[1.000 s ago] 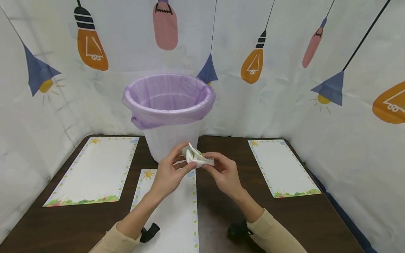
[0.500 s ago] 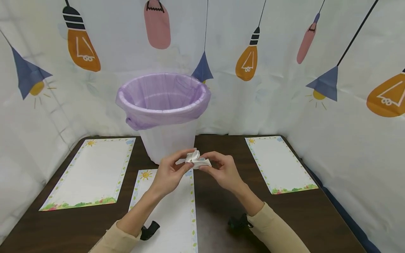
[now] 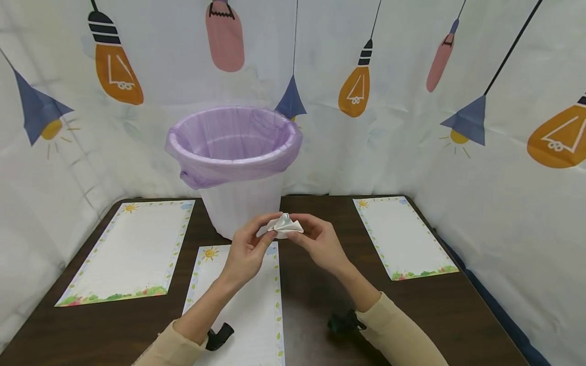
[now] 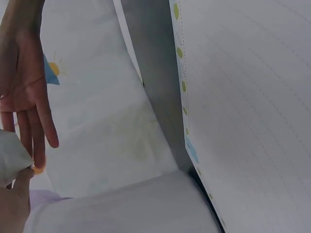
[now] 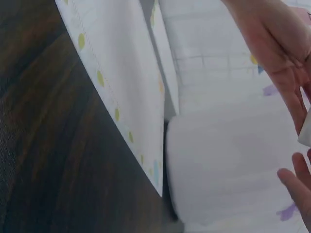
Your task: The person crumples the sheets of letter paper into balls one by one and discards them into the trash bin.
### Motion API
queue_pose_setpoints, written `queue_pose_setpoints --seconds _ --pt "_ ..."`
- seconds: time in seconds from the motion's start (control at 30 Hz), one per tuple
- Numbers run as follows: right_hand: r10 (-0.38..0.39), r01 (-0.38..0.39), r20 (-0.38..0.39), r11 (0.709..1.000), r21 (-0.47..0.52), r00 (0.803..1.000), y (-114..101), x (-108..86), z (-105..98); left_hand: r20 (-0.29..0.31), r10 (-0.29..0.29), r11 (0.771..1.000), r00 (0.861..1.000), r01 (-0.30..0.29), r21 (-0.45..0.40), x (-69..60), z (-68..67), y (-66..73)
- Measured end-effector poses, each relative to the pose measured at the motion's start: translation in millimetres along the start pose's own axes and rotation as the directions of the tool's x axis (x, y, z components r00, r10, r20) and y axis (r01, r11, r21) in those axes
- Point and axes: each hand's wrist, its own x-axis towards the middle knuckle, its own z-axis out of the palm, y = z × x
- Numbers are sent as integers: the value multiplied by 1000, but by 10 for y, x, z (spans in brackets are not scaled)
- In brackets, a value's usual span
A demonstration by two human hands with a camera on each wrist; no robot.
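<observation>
We've L hand (image 3: 245,251) and R hand (image 3: 324,247) pinching a crumpled white paper wad (image 3: 285,226) over the dark-brown wood-grain counter (image 3: 439,315); more compact vs a sec ago, so scrunching's prob. further on, underside unclear.

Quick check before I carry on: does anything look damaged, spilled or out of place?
Only the white paper, pinched between the left hand and right hand, looks odd: it is crumpled, while the leftmost sheet lies flat on the table. No spill shows.
</observation>
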Motion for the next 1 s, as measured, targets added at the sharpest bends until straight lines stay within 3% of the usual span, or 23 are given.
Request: queue_pose_setpoints --seconds 0.23,0.37,0.5,0.8,1.0 --pt "32 -34 33 998 62 999 25 -30 -23 40 -58 990 998 53 130 8 -21 25" --pt "43 -56 91 989 139 995 16 -17 -22 45 -74 991 996 68 117 11 -24 14" --pt "46 -61 111 988 142 993 19 -13 -21 40 -69 994 997 65 89 -10 -27 15" --pt "0 -1 48 1000 23 999 17 -7 -15 -16 -112 993 994 113 24 -10 7 41" --pt "-80 79 -51 997 -18 995 10 9 33 -50 -43 998 998 45 45 17 62 27"
